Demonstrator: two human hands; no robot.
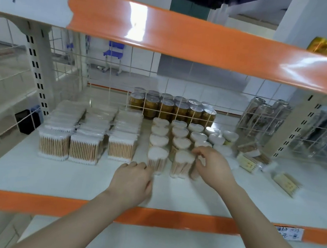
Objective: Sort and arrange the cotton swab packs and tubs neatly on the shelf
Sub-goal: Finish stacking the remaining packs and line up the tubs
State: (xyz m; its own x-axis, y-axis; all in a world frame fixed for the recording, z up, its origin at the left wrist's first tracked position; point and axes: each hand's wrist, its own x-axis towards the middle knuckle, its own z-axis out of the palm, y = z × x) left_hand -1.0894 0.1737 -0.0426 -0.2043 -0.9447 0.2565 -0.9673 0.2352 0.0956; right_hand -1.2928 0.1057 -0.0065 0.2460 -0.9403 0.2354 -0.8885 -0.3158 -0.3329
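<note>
Three rows of rectangular cotton swab packs (87, 135) stand on the white shelf (49, 173) at the left. To their right stand rows of heart-shaped swab tubs (157, 158). My left hand (133, 180) lies on the shelf with its fingertips touching the base of the front-left tub. My right hand (213, 167) curls round the front tub of the third row, which is mostly hidden behind the fingers. Between my hands stands another front tub (182, 164). Round white tubs (230, 137) stand further back on the right.
Several loose flat swab packs (287, 182) lie scattered at the right. Gold jars (172, 108) stand behind the wire mesh at the back. An orange beam (189, 38) crosses overhead and another orange rail (45, 204) edges the shelf front. Glass jars (262, 115) sit at the far right.
</note>
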